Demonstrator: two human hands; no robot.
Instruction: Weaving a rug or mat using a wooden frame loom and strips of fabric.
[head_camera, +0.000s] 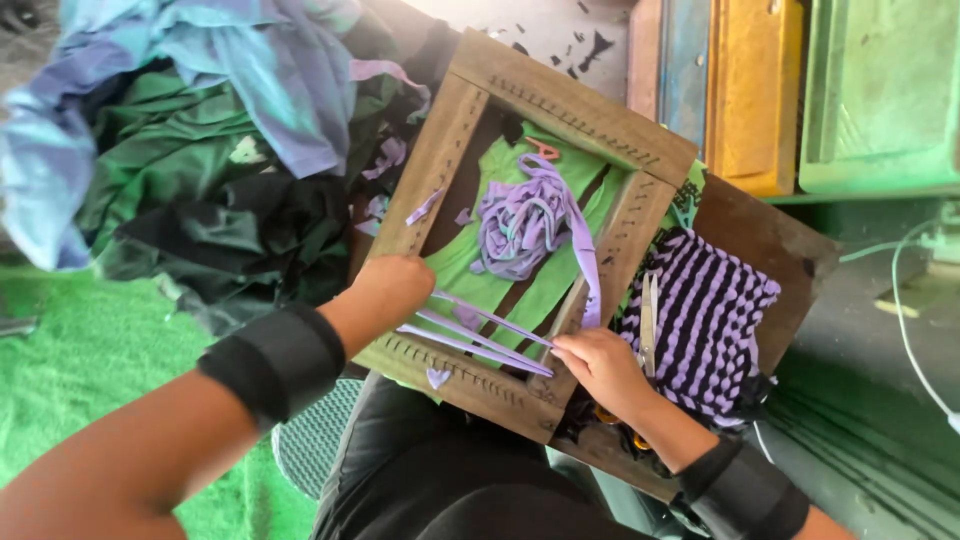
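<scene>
Barely begun, I judge: the wooden loom frame (452, 130) on my lap carries three lilac strips (480, 335) near its lower edge; my left hand (392, 285) and right hand (600, 365) pinch their ends, loose strips (520, 220) heaped above.

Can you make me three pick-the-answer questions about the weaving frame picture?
1. Where is the bundle of purple strips?
A. inside the wooden loom frame
B. on the green mat
C. on the yellow crate

2. What colours is the woven mat?
A. red and white
B. purple and black
C. all green

3. What are the purple strips at the frame's near end doing?
A. lying rolled up
B. stretched between both hands
C. hanging off

Answers: 1 A, it rests on green strips within the frame. 2 B, its stripes show. 3 B, left hand and right hand hold their ends.
</scene>
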